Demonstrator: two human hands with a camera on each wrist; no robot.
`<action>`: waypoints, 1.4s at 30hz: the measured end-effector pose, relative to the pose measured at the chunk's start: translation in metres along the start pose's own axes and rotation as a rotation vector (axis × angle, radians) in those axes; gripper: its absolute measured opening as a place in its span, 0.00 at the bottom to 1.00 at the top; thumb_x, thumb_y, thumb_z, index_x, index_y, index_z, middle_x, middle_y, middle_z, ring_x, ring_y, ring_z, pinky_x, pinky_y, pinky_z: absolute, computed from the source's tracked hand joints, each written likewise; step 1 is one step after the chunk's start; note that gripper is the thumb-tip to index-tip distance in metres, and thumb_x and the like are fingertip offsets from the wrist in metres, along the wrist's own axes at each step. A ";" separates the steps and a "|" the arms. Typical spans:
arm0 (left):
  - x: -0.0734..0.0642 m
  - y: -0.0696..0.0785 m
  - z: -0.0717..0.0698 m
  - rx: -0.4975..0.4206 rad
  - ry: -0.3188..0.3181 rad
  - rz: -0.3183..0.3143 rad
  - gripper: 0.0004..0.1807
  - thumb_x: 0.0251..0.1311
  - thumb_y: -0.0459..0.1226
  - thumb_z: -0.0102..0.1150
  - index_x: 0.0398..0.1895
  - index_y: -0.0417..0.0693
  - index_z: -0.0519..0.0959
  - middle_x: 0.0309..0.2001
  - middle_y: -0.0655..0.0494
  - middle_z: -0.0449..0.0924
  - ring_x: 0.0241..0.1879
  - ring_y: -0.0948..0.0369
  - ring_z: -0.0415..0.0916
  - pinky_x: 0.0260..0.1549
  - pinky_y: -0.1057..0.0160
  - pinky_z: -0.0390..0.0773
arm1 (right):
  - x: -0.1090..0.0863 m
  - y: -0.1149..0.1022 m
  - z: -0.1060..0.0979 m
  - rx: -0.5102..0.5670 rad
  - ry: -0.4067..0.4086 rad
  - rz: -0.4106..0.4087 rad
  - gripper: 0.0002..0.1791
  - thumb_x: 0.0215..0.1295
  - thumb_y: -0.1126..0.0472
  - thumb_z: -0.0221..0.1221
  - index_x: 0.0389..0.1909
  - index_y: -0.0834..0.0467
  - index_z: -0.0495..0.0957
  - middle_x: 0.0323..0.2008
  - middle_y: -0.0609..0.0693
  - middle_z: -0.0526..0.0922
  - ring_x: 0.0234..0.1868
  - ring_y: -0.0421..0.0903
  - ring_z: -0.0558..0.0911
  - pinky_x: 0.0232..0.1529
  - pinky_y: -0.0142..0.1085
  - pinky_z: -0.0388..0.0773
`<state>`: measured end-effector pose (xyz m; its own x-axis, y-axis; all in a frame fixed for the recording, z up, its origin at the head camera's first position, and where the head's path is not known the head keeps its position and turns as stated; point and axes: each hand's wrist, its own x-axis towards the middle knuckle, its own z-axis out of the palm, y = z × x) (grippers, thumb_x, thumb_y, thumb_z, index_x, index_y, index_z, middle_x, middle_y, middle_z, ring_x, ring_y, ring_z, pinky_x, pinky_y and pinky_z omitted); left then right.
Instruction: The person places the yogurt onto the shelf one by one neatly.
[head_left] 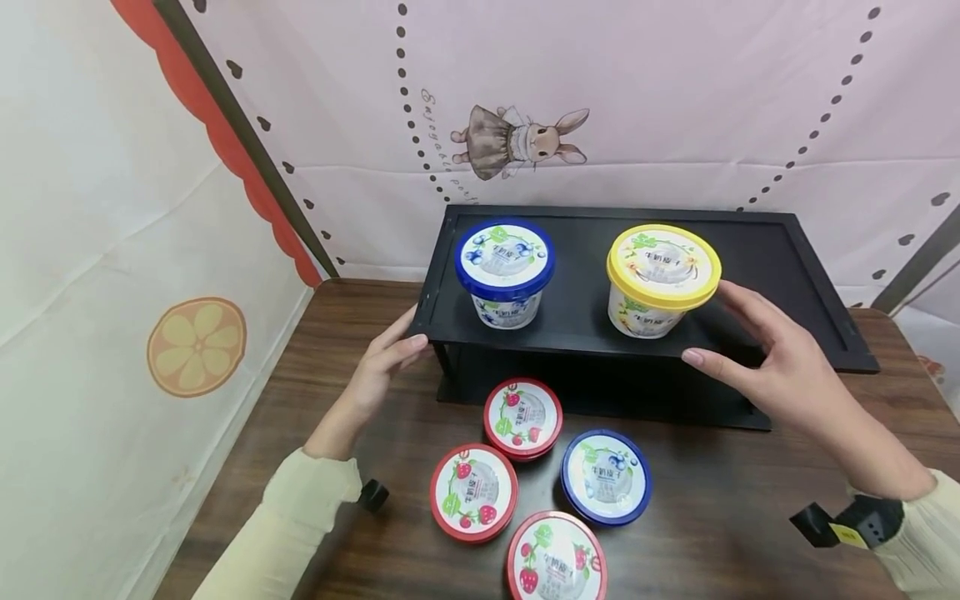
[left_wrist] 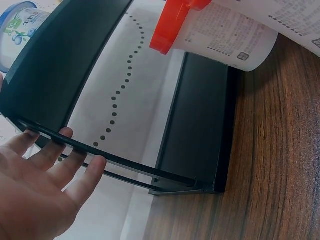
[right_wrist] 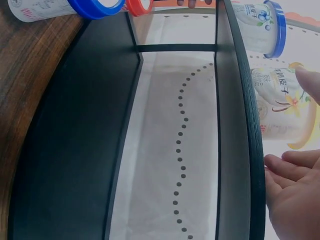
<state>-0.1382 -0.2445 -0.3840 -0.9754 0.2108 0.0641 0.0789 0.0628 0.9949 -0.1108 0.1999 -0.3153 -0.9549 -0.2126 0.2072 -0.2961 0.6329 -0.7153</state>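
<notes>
A two-level black shelf (head_left: pixel 570 300) stands against the back cloth. My left hand (head_left: pixel 378 367) rests on its left end, thumb near the front corner; in the left wrist view the fingertips (left_wrist: pixel 97 162) touch the side bar. On the top board sits a yellow-lidded tub (head_left: pixel 663 279), slightly right of the middle. My right hand (head_left: pixel 783 358) is just right of this tub, thumb and fingers spread apart with nothing gripped. In the right wrist view the thumb overlaps the tub's side. Left of it on the board stands a blue-lidded tub (head_left: pixel 505 271).
In front of the shelf, on the wooden table (head_left: pixel 697 508), stand a blue-lidded tub (head_left: pixel 606 477) and three red-lidded tubs, one (head_left: pixel 522 417) close to the shelf's lower board. A patterned cloth (head_left: pixel 675 108) hangs behind, and a white one (head_left: pixel 112 208) at the left.
</notes>
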 end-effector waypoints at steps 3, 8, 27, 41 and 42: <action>-0.001 -0.001 0.000 -0.001 0.000 0.003 0.32 0.69 0.42 0.46 0.76 0.49 0.58 0.71 0.52 0.61 0.62 0.52 0.66 0.62 0.40 0.60 | -0.004 0.004 0.000 0.010 0.009 -0.003 0.50 0.53 0.58 0.74 0.75 0.48 0.58 0.71 0.53 0.61 0.70 0.55 0.61 0.53 0.14 0.58; -0.002 -0.002 0.000 -0.001 0.002 0.000 0.32 0.69 0.42 0.46 0.76 0.49 0.59 0.71 0.53 0.61 0.62 0.52 0.66 0.63 0.41 0.59 | -0.011 0.010 0.003 0.036 0.050 -0.038 0.50 0.50 0.64 0.75 0.74 0.48 0.61 0.70 0.51 0.64 0.70 0.45 0.63 0.54 0.15 0.61; -0.003 -0.001 -0.001 0.009 -0.008 0.010 0.31 0.71 0.43 0.44 0.76 0.50 0.58 0.72 0.54 0.60 0.63 0.52 0.65 0.62 0.40 0.60 | -0.032 0.021 0.014 0.462 0.188 -0.419 0.40 0.43 0.82 0.71 0.61 0.77 0.68 0.60 0.68 0.72 0.65 0.53 0.69 0.64 0.34 0.63; 0.000 -0.001 0.000 0.025 -0.006 0.012 0.31 0.70 0.43 0.45 0.76 0.52 0.59 0.72 0.54 0.61 0.64 0.52 0.65 0.62 0.42 0.62 | -0.043 0.022 0.039 0.753 0.042 -0.636 0.38 0.49 0.76 0.72 0.56 0.87 0.63 0.58 0.74 0.71 0.64 0.56 0.70 0.64 0.36 0.64; 0.000 -0.001 0.000 0.025 -0.007 0.012 0.31 0.70 0.43 0.45 0.76 0.51 0.59 0.72 0.54 0.60 0.64 0.52 0.65 0.62 0.42 0.61 | -0.044 0.023 0.040 0.758 0.038 -0.644 0.38 0.48 0.76 0.72 0.56 0.87 0.63 0.58 0.74 0.71 0.64 0.56 0.70 0.64 0.36 0.64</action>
<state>-0.1387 -0.2449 -0.3849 -0.9729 0.2186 0.0751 0.0955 0.0844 0.9918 -0.0748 0.1940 -0.3670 -0.6209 -0.3162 0.7173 -0.6788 -0.2409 -0.6937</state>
